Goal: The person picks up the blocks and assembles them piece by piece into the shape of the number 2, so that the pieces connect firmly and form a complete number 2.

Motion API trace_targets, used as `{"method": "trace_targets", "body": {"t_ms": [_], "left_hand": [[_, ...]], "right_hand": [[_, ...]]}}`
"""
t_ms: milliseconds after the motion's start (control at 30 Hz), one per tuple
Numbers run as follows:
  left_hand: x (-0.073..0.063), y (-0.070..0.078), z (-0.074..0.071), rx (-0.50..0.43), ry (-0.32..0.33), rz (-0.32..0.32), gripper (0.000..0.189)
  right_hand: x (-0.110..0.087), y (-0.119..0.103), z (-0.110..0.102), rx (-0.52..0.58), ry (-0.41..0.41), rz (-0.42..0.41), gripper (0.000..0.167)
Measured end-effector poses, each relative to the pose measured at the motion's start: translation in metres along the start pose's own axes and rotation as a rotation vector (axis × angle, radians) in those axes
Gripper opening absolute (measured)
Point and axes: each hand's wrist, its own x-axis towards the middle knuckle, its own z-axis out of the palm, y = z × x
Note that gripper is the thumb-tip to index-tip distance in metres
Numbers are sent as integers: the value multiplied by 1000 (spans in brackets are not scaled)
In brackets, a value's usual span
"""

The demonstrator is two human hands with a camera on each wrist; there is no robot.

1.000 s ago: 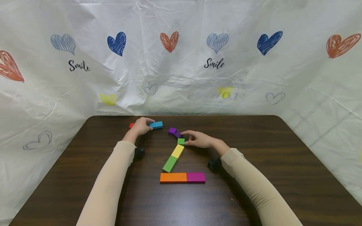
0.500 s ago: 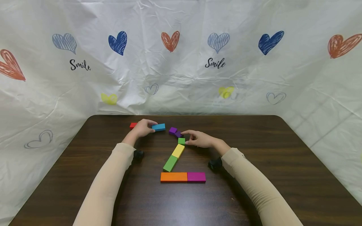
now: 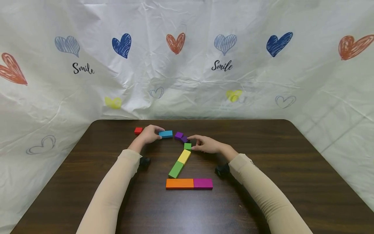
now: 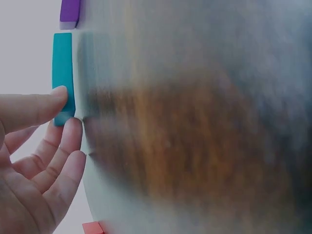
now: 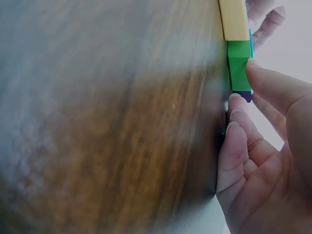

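My left hand [image 3: 149, 134] pinches the right-pointing blue block [image 3: 166, 134] by its left end, thumb and fingers on its two sides. In the left wrist view the blue block [image 4: 62, 58] lies in line with a purple block [image 4: 69, 12], a small gap between them. My right hand [image 3: 206, 145] rests on the table from the right. Its index fingertip is right at a purple block [image 3: 184, 139], its thumb at the small green block [image 3: 187, 146]. Two purple blocks meet at an angle there. In the right wrist view the thumb touches the green block [image 5: 239, 63].
A yellow block [image 3: 184, 156] and a longer green block [image 3: 176, 169] run down diagonally. Below them an orange block [image 3: 179, 184] and a magenta block [image 3: 203, 184] form a row. A red block [image 3: 138, 130] lies left of my left hand. Behind the table [image 3: 277, 139] hangs a heart-printed cloth [image 3: 193, 74].
My left hand has slid the blue block to the right and slightly nearer, close to the purple blocks. The red block now shows fully. My right hand has stayed in place.
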Motion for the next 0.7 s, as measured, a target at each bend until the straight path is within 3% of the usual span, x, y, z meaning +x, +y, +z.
{"method": "trace_targets", "body": {"t_ms": [700], "left_hand": [[5,5,5,16,-20,-26,38]], "right_hand": [[-1,1,1,15,2,3,53]]}}
